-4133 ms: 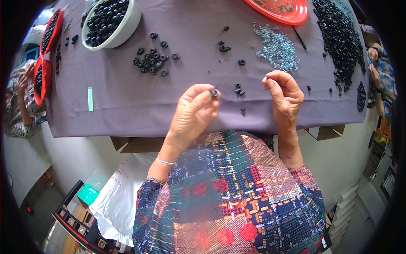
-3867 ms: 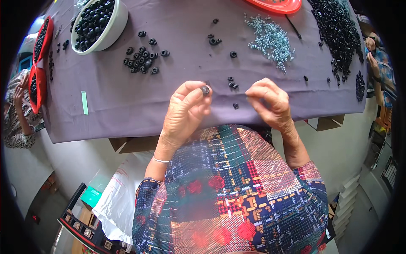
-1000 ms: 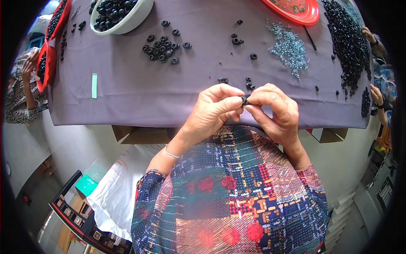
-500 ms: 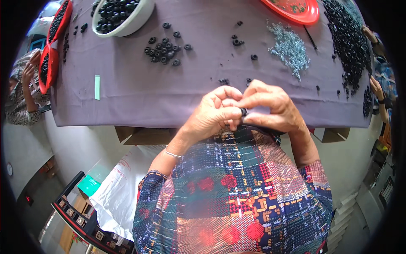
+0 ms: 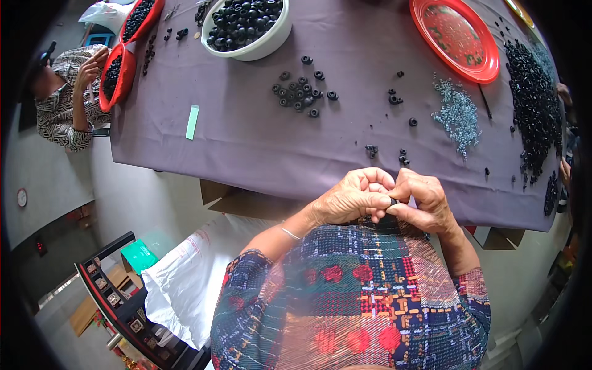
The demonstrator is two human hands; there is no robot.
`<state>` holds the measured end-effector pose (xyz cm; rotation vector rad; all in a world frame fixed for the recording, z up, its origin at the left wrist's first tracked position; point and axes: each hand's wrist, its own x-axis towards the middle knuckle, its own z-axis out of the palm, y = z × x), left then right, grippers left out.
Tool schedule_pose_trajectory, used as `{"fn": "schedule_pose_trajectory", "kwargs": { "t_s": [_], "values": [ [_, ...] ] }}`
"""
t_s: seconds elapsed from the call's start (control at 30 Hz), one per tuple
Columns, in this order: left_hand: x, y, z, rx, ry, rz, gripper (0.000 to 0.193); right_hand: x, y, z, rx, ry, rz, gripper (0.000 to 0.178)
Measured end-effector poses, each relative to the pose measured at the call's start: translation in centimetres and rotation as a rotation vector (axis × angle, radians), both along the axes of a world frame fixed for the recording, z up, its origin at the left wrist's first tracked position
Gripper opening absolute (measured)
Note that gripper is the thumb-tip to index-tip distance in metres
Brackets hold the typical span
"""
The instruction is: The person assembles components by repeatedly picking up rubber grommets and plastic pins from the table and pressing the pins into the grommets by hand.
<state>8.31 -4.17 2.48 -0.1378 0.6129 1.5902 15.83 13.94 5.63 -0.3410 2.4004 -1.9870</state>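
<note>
Black bead [image 5: 393, 201]: mostly hidden; our left hand [image 5: 350, 197] and right hand [image 5: 425, 201] pinch it.
Round tub [image 5: 259, 53]: cropped, upper left.

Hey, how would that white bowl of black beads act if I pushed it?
The bowl would probably feel heavy for its size, being well filled with beads. It may drag on the cloth, which is loose enough to crease. With beads up near the rim, some might spill and roll, looking rounded.

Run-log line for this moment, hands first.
left hand: pinches black bead | right hand: at same bead | ahead left: bead cluster, white bowl | ahead right: blue beads, red plate
</note>
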Motion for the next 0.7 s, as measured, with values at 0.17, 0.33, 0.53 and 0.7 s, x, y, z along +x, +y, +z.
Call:
{"fn": "schedule_pose_trajectory", "kwargs": {
  "t_s": [0.17, 0.33, 0.53, 0.7],
  "values": [
    [-0.1, -0.3, -0.7, 0.017, -0.064, 0.008, 0.029, 0.0, -0.7, -0.8, 0.009, -0.012, -0.073, 0.018],
    [-0.2, 0.1, -0.6, 0.018, -0.112, 0.144, 0.024, -0.3, -0.9, 0.2, -0.095, -0.209, -0.148, 0.016],
    [-0.5, 0.5, -0.2, 0.086, -0.064, 0.054, 0.022, 0.4, -0.5, -0.2, -0.084, -0.066, -0.152, 0.015],
    [0.6, -0.1, -0.7, -0.005, -0.143, 0.044, 0.022, 1.3, -1.1, -1.4, -0.072, -0.138, -0.184, 0.011]
  ]
}}
